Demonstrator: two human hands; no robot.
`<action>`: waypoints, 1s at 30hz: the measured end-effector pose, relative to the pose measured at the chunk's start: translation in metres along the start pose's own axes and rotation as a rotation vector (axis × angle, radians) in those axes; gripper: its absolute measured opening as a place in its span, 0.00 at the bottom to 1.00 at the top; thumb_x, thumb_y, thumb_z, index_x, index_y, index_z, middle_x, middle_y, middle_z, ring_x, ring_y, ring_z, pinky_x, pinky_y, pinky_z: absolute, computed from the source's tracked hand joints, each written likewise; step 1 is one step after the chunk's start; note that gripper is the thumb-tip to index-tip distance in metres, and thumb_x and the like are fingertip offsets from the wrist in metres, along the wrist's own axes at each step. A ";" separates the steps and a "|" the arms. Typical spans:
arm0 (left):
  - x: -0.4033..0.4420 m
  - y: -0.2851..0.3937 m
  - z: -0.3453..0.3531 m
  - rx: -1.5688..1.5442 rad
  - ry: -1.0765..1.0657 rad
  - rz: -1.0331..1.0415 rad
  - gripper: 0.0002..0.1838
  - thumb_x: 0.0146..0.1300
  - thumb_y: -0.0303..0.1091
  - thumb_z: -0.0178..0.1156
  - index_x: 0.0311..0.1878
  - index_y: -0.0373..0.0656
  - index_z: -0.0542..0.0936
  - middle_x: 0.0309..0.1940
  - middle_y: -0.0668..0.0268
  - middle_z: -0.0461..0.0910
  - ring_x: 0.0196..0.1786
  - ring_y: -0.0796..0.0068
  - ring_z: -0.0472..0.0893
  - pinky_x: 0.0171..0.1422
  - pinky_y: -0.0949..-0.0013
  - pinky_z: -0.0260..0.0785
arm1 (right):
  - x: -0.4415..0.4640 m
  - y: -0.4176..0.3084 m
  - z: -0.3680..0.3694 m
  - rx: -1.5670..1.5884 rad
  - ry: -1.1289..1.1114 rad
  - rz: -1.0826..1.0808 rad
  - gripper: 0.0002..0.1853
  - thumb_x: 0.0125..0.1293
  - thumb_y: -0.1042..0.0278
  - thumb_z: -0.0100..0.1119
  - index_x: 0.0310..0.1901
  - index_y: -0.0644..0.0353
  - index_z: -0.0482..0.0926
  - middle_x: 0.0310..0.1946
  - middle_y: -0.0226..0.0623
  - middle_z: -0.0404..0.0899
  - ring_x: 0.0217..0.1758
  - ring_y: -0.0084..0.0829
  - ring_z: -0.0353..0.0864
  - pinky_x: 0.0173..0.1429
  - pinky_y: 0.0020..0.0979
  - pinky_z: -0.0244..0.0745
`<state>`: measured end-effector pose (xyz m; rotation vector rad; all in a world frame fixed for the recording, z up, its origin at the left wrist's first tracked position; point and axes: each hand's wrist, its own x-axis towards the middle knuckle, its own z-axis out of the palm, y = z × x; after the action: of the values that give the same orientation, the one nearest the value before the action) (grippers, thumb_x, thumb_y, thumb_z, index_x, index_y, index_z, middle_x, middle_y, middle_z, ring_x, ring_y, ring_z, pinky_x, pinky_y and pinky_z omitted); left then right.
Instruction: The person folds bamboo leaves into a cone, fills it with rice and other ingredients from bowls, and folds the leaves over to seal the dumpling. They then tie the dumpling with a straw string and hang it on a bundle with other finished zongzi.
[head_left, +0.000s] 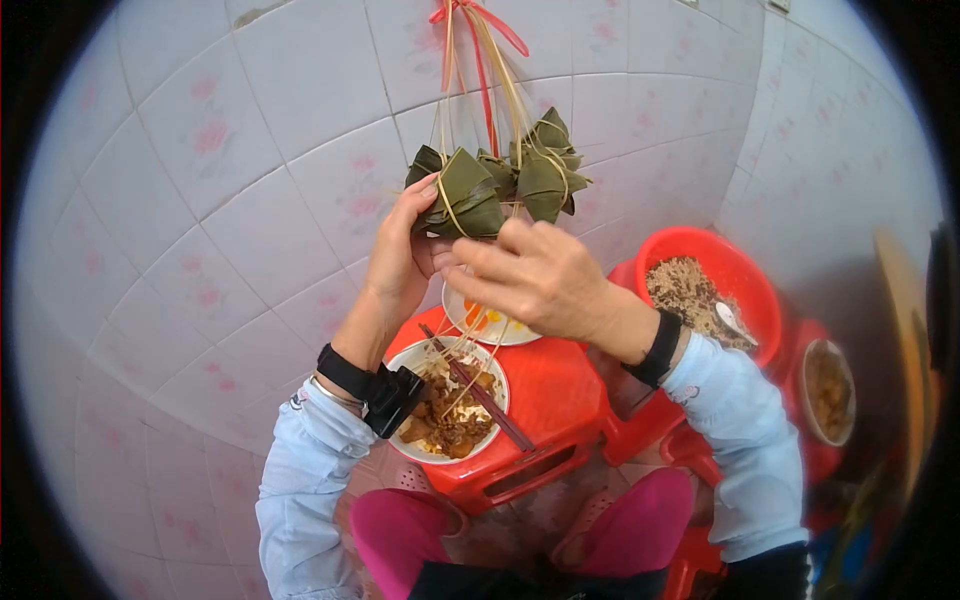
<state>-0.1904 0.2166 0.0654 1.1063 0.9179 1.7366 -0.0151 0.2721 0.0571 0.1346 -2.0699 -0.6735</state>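
Observation:
A green leaf-wrapped rice dumpling [468, 190] hangs by a pale tying string and is gripped from the left and below by my left hand [400, 245], thumb on its side. Just under and to the right of it, my right hand [545, 275] has its fingers curled around what appears to be the string; the fingertips are partly hidden. Loose string ends [487, 365] dangle below. Touching or close beside it on the right is a bunch of other wrapped dumplings [545, 180], hung from straw strands and a red ribbon [490, 20].
A red plastic stool [560, 390] bears a bowl of brown meat filling [440, 440] with chopsticks [480, 395] across it, and a bowl with egg yolks [515, 333]. Right of it stand a red basin [765, 290] of rice mix with a white spoon [735, 322] and another bowl [848, 395].

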 end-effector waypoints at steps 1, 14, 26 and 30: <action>0.002 0.002 0.002 -0.085 -0.048 -0.049 0.29 0.67 0.43 0.48 0.67 0.40 0.60 0.51 0.53 0.76 0.42 0.62 0.84 0.41 0.65 0.81 | -0.002 -0.003 0.001 -0.058 -0.053 -0.041 0.13 0.51 0.61 0.59 0.39 0.50 0.80 0.42 0.23 0.75 0.38 0.24 0.72 0.33 0.25 0.70; 0.055 0.048 0.010 1.082 -0.194 -0.331 0.24 0.68 0.53 0.51 0.56 0.46 0.78 0.45 0.71 0.81 0.44 0.77 0.78 0.50 0.71 0.68 | -0.024 -0.003 0.015 0.353 -0.209 0.029 0.07 0.55 0.68 0.54 0.37 0.51 0.74 0.33 0.25 0.71 0.40 0.25 0.74 0.31 0.25 0.75; 0.063 0.045 0.013 0.770 -0.085 -0.204 0.15 0.70 0.42 0.50 0.46 0.42 0.80 0.34 0.72 0.83 0.34 0.83 0.79 0.39 0.77 0.68 | -0.027 -0.010 0.014 0.373 -0.141 0.022 0.05 0.52 0.65 0.56 0.26 0.54 0.73 0.27 0.29 0.69 0.39 0.29 0.71 0.33 0.28 0.74; 0.064 0.035 0.010 0.663 -0.035 -0.158 0.13 0.69 0.39 0.52 0.44 0.41 0.80 0.30 0.71 0.82 0.30 0.83 0.79 0.36 0.79 0.69 | -0.035 -0.015 0.015 0.366 -0.178 0.002 0.05 0.52 0.65 0.56 0.26 0.54 0.73 0.27 0.28 0.69 0.39 0.28 0.71 0.36 0.28 0.73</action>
<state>-0.2056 0.2639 0.1197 1.4208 1.5760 1.3015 -0.0102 0.2780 0.0171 0.2889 -2.3491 -0.3064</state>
